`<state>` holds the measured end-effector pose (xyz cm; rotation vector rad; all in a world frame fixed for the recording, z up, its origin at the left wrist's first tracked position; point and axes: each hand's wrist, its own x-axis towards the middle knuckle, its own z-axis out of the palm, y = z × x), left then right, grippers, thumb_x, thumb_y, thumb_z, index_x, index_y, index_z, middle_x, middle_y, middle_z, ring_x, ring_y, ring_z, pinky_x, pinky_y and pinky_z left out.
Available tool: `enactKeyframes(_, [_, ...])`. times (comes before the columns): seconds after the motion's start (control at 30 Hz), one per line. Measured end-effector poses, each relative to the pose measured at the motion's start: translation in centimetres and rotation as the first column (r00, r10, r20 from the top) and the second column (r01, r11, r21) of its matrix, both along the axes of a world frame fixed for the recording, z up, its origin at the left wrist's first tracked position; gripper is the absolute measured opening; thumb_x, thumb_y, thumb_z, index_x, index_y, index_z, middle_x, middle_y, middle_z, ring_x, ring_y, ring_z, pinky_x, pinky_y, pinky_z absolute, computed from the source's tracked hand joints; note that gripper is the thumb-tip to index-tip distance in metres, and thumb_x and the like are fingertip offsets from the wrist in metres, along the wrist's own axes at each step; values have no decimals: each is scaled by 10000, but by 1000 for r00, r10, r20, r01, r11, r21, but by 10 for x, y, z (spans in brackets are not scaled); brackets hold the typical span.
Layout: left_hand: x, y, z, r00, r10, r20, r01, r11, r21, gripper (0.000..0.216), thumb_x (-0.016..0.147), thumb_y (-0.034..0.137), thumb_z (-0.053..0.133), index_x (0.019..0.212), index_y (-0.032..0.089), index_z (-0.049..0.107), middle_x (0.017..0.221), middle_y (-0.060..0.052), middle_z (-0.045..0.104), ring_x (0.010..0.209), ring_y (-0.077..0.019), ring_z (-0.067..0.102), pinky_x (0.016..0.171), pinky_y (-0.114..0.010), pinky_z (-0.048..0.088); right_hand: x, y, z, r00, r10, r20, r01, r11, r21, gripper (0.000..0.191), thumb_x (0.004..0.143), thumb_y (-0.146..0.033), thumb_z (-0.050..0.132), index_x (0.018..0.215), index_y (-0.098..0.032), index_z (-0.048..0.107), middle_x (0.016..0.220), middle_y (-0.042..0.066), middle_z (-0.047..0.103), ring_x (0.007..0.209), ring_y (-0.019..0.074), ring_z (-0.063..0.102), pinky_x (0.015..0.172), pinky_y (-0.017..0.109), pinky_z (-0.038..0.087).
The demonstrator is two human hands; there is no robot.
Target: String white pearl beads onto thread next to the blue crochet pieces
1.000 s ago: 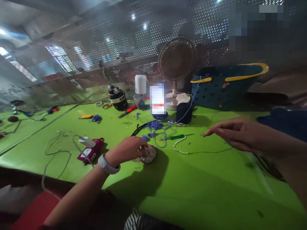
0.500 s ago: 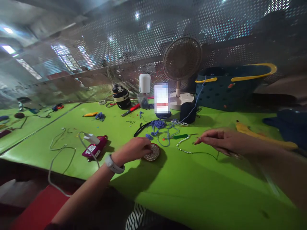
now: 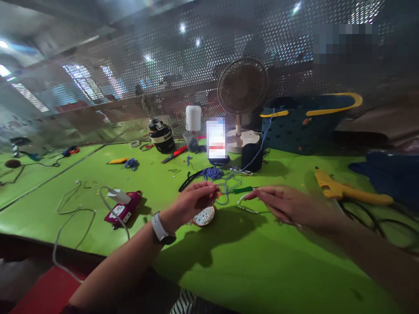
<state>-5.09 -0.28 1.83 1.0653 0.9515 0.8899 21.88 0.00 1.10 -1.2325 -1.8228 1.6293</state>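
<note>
My left hand (image 3: 198, 198) is raised just over a round dish of pearl-like beads (image 3: 204, 215), its fingertips pinched together. Whatever they hold is too small to name. A white watch band circles that wrist. To the right, my right hand (image 3: 284, 204) is closed in a pinch on a thin needle, which hardly shows now against the fingers. A strand of white beads (image 3: 248, 210) curves on the green table beside its fingertips, with a thin dark thread running from it under the hand. Behind the strand lies a green-handled tool (image 3: 244, 190).
Blue yarn (image 3: 212, 173) and a lit phone (image 3: 216, 139) are ahead, with a fan (image 3: 242, 85) behind. A yellow glue gun (image 3: 350, 189) and a dark basket (image 3: 291, 131) stand right. A magenta power strip (image 3: 123, 210) with a cable lies left.
My left hand has lifted off the bead dish and moved slightly right, uncovering more of it. My right hand has come left, nearer the bead strand. The view has shifted a little.
</note>
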Motion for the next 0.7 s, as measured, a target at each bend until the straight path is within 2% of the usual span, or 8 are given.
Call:
enactKeyframes(0.1, [22, 3, -2, 971, 33, 236, 14, 981, -192, 193, 746, 254, 691, 657, 125, 581, 592, 21, 540, 520, -57, 482, 495, -175, 354, -12, -9, 2, 998, -22, -63, 19, 999, -42, 436, 930, -527, 442, 1143, -185, 609, 470, -89, 363, 352, 51, 245, 346, 174, 219])
enactKeyframes(0.2, [36, 7, -7, 952, 33, 304, 53, 962, -269, 194, 763, 236, 652, 632, 113, 579, 568, 14, 534, 498, -53, 462, 475, -175, 333, -18, -14, 3, 988, -62, -145, 48, 994, -96, 362, 939, -477, 452, 1092, -178, 586, 502, -82, 399, 362, 46, 289, 345, 155, 259])
enactKeyframes(0.33, [44, 10, -16, 930, 42, 364, 68, 957, -282, 184, 770, 235, 654, 656, 103, 596, 621, -3, 559, 551, -62, 490, 541, -181, 377, -21, -16, 0, 976, -92, -196, 69, 990, -120, 297, 932, -467, 471, 979, -182, 541, 510, -74, 489, 351, 52, 413, 365, 157, 368])
enactKeyframes(0.43, [46, 10, -26, 906, 29, 422, 93, 960, -265, 177, 766, 248, 688, 700, 102, 612, 651, 4, 551, 569, -57, 483, 560, -178, 377, -25, -17, -4, 982, -67, -176, 45, 991, -128, 324, 915, -495, 484, 970, -182, 545, 539, -49, 582, 331, 59, 487, 347, 156, 367])
enactKeyframes(0.53, [45, 6, -32, 896, 28, 444, 95, 963, -253, 164, 763, 246, 716, 766, 111, 622, 688, 11, 548, 586, -55, 482, 564, -176, 374, -28, -18, -6, 985, -58, -163, 36, 990, -134, 348, 897, -511, 505, 994, -184, 573, 565, -36, 628, 317, 54, 495, 334, 151, 361])
enactKeyframes(0.7, [45, -2, -31, 878, 25, 478, 122, 954, -274, 197, 754, 252, 738, 730, 106, 609, 630, 27, 511, 545, -43, 450, 524, -158, 337, -30, -21, -3, 984, -50, -168, 35, 995, -93, 356, 903, -507, 501, 983, -173, 595, 557, -37, 620, 327, 49, 492, 360, 155, 408])
